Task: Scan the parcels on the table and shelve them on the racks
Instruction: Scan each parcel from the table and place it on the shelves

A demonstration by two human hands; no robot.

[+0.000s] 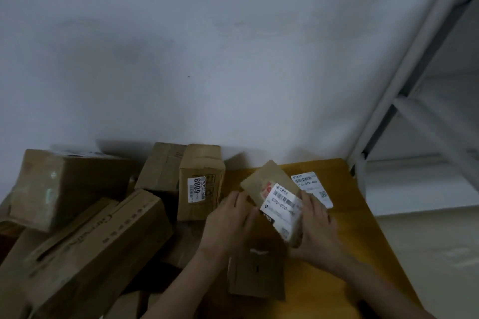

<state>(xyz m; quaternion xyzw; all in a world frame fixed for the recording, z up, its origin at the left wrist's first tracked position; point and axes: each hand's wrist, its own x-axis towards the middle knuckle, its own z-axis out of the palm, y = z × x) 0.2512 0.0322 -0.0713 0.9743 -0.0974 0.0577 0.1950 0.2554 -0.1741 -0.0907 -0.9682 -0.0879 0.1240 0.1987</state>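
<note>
A small brown parcel (269,184) with a white shipping label (282,211) is tilted up above the yellow table (363,235). My left hand (230,223) grips its left side. My right hand (318,230) holds its right side, fingers along the edge. Directly below it another small cardboard box (256,274) stands on the table. A loose white label (312,188) lies flat on the table just behind my right hand.
Several cardboard parcels are piled at the left: a long box (90,248), a large box (59,186), and an upright box (201,181) labelled 8009. A white metal rack (404,90) stands at the right beside the table. The white wall runs behind.
</note>
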